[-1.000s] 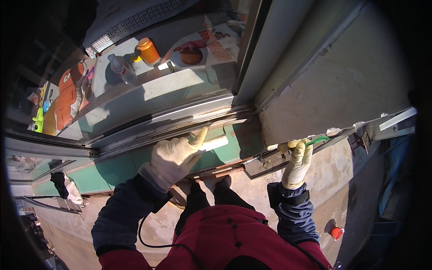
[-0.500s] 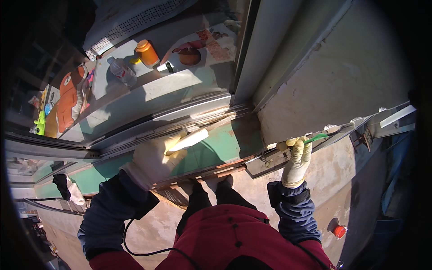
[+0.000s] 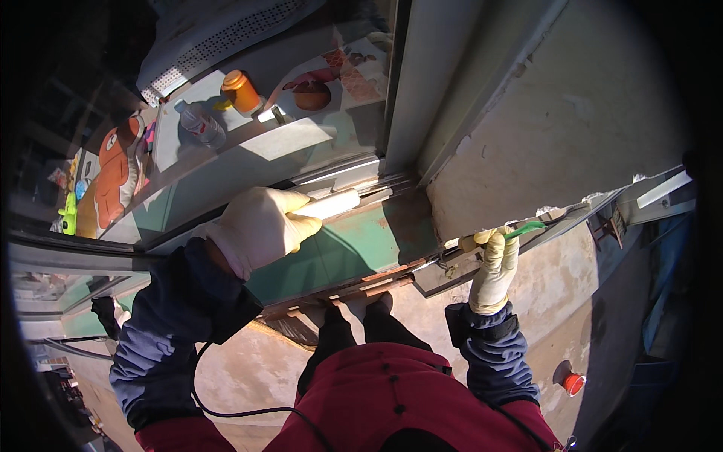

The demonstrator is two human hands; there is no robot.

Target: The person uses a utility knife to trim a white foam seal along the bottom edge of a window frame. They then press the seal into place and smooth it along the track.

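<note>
My left hand [image 3: 260, 230], in a pale yellow glove, is closed around a white cylinder-shaped piece [image 3: 331, 205], whose free end points right. It is held over the window track [image 3: 376, 193], by the foot of the glass; whether it touches the track I cannot tell. Below it runs a green tiled sill [image 3: 339, 245], partly in shadow. To the right, my gloved right hand [image 3: 493, 275] is closed on a thin tool with a green part [image 3: 526, 229] sticking out past the fingers, by the lower edge of the wall. The tool's far end is hard to make out.
Behind the glass are an orange jar [image 3: 241, 92], a clear plastic bottle [image 3: 202, 124] and an orange-brown cartoon cushion [image 3: 115, 173]. A rough plaster wall [image 3: 557, 113] stands at right. A red round object [image 3: 574, 384] is on the lower right. A black cable [image 3: 248, 413] hangs by my left arm.
My left hand has moved up toward the glass, carrying the white cylinder-shaped piece with it. My right hand stays at nearly the same place, with the green tool tilted slightly differently.
</note>
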